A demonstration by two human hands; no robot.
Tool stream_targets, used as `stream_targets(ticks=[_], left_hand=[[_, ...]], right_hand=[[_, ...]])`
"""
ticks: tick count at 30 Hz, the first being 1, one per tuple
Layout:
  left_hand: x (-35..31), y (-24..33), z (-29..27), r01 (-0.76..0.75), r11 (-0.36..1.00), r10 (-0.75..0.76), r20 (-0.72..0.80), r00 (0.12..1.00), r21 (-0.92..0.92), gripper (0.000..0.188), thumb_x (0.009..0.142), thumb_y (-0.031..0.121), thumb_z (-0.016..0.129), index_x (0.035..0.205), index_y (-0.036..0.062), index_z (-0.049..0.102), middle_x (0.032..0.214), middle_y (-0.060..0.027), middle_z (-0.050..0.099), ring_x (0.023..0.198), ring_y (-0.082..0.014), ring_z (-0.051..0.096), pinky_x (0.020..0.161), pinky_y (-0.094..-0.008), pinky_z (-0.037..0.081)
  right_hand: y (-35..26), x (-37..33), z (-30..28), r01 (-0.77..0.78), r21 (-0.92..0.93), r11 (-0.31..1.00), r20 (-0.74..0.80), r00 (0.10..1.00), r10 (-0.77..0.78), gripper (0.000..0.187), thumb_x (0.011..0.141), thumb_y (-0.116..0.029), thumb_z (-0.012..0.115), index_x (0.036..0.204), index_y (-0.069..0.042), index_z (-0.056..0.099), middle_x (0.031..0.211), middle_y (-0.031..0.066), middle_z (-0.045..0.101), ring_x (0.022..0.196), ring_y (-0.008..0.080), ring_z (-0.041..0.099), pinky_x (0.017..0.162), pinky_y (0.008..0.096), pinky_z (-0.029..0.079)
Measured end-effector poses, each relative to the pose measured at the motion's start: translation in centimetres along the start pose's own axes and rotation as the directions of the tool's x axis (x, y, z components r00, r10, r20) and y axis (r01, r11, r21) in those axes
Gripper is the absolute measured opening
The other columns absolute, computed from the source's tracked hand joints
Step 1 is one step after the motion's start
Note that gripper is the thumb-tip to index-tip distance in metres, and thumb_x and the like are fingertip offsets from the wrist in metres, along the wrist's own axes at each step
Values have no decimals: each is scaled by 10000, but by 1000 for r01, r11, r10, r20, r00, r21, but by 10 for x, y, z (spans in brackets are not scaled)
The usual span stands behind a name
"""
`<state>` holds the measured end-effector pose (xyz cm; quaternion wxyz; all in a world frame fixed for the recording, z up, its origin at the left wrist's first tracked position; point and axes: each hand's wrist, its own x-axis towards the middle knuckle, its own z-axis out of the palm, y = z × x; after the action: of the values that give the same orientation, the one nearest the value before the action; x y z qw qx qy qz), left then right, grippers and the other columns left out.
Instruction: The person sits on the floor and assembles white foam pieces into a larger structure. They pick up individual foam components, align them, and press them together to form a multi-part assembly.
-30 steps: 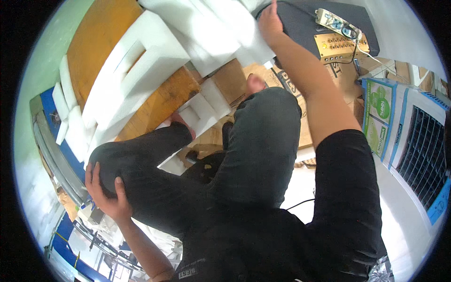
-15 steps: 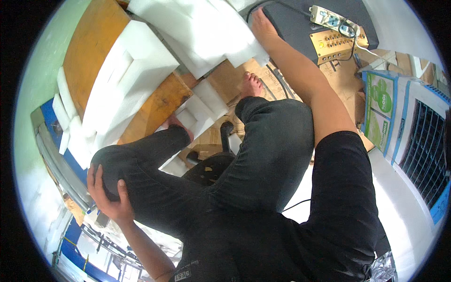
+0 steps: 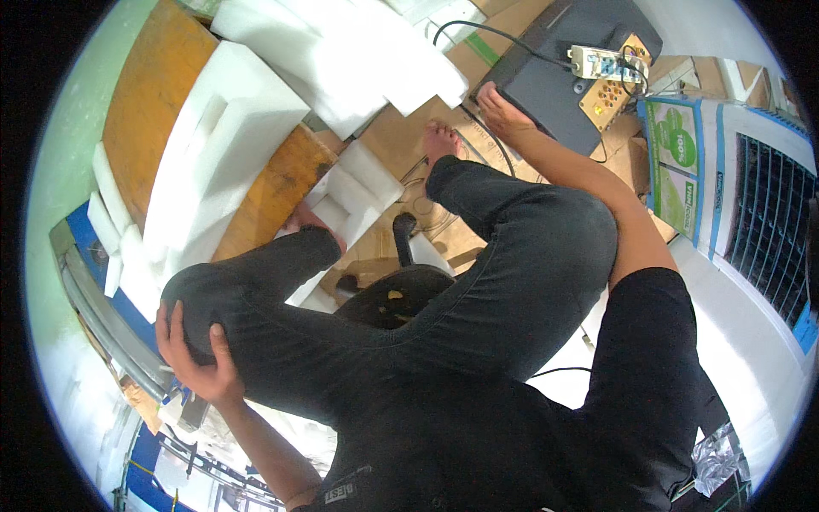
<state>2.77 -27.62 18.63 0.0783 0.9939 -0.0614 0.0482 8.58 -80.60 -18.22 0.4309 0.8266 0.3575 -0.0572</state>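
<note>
My left hand [image 3: 200, 363] rests on my left knee, its fingers spread over the dark trousers. My right arm reaches forward past my right knee. At its end, my right hand [image 3: 505, 113] lies along the near left edge of a dark grey box [image 3: 546, 81] with a gold panel [image 3: 616, 96] of knobs and sockets. Its fingers point away from me and look loosely stretched; I cannot tell whether they press on the box. A white power strip [image 3: 607, 63] lies across the box, with a black cable [image 3: 503, 34] running from it.
White foam blocks [image 3: 226, 145] lean on an orange-brown wooden board [image 3: 158, 85] at left. More foam [image 3: 341, 51] is ahead. Cardboard [image 3: 409, 128] covers the floor around my feet. A black stool base [image 3: 397, 294] is between my legs. A white unit with a dark grille [image 3: 768, 205] stands at right.
My right hand has drawn back toward me along the box's edge. The view has shifted slightly, and cardboard with green tape now shows beside the box. My left hand stays on the knee.
</note>
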Motion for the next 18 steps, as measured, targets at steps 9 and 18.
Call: stream_targets(ticks=[9,18], left_hand=[[-5,-2,2,41,999,-41,-15,999,8,499,901,208,742,1367,62,644,1501,-190,543,1399,-386,487,1178,-511,351],[-1,-4,0,-85,996,83,-42,996,-34,519,866,142,765,1360,47,638,1489,-223,542,1378,-413,498,1158,-520,373]], right_hand=[[-39,-48,-20,24,71,997,88,996,-31,464,989,-301,469,1233,41,664,1234,174,605,1260,333,512,1149,444,338],[-93,-91,12,17,35,999,137,990,-21,426,976,-296,542,1231,24,659,1234,135,598,1227,326,538,1071,498,403]])
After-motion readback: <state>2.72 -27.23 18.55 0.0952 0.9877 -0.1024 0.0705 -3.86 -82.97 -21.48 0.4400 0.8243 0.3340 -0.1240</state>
